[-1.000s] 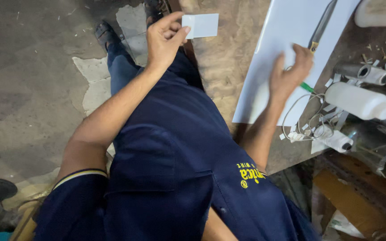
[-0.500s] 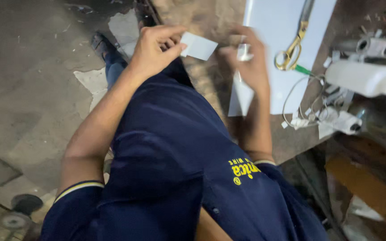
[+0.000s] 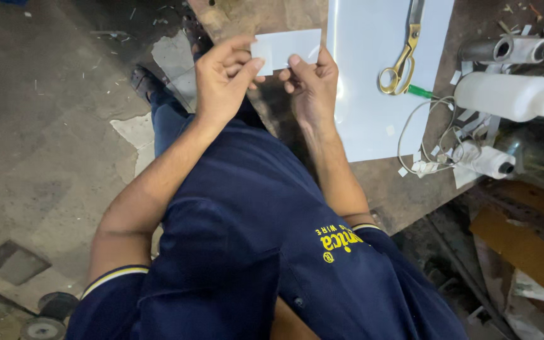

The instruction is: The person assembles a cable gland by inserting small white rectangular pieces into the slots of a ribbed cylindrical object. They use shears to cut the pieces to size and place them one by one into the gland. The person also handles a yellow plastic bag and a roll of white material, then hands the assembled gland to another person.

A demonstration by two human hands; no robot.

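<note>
The view is looking straight down over a dark blue shirt (image 3: 247, 252); both forearms are reaching forward and meeting over the front edge of the bench (image 3: 398, 195). The left hand (image 3: 225, 79) is pinching the left end of a small white card (image 3: 286, 49) between thumb and fingers, closed on it. The right hand (image 3: 313, 85) is gripping the card's lower right part, thumb on the near face, fingers curled behind. The card is being held in the air, clear of the bench, just above and beyond both hands, its long axis running left to right and tilting slightly up toward the right. Both hands are touching it, so neither is nearer; the left is covering more of its end. Just beyond and to the right, a large white sheet (image 3: 373, 94) is lying flat on the bench, its near left edge close to the right hand. Yellow-handled scissors (image 3: 401, 60) are resting on the sheet, well apart from the card. Farther right: a white bottle (image 3: 505, 96), a loop of wire (image 3: 423, 135), scattered white offcuts. To the left, concrete floor (image 3: 45, 126).
</note>
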